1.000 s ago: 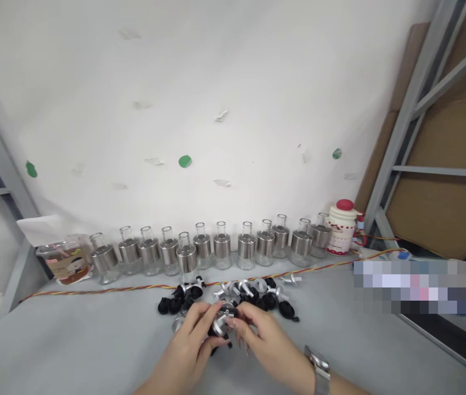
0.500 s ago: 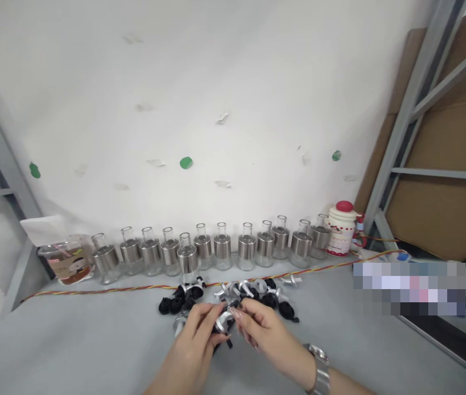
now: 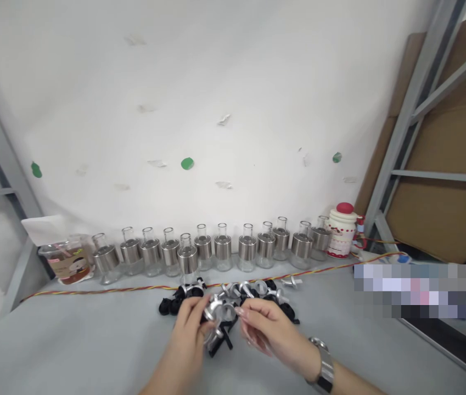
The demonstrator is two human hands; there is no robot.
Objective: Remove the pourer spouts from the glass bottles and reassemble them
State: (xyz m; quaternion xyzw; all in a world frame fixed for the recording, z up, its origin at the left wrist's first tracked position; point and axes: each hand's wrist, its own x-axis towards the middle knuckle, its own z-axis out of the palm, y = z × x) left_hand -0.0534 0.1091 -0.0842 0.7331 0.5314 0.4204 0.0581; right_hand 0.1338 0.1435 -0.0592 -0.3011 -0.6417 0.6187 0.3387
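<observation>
My left hand [image 3: 189, 326] is closed around a silver bottle-pourer part [image 3: 213, 308], gripped between thumb and fingers above the table. My right hand [image 3: 263, 323] is just to the right, its thumb and index finger pinched together at the edge of a round silver cap [image 3: 228, 312]. Whether that pinch holds the cap or something smaller cannot be made out. Beneath and behind both hands lies a loose pile of silver pourer parts [image 3: 260, 287] and black plastic caps [image 3: 165, 306]. Several black strips [image 3: 218, 344] show just below the fingers.
Several glass bottles [image 3: 105, 257] with metal bands stand in a row along the wall. A twisted red-yellow wire [image 3: 134, 289] crosses before them. A cream jar with red lid [image 3: 342, 230] is at right, a clear plastic container [image 3: 68, 263] at left. A black-edged panel [image 3: 447, 343] lies right.
My left hand has moved slightly left and turned the silver part, showing more of it. My right hand has drawn a little to the right, widening the space between the hands.
</observation>
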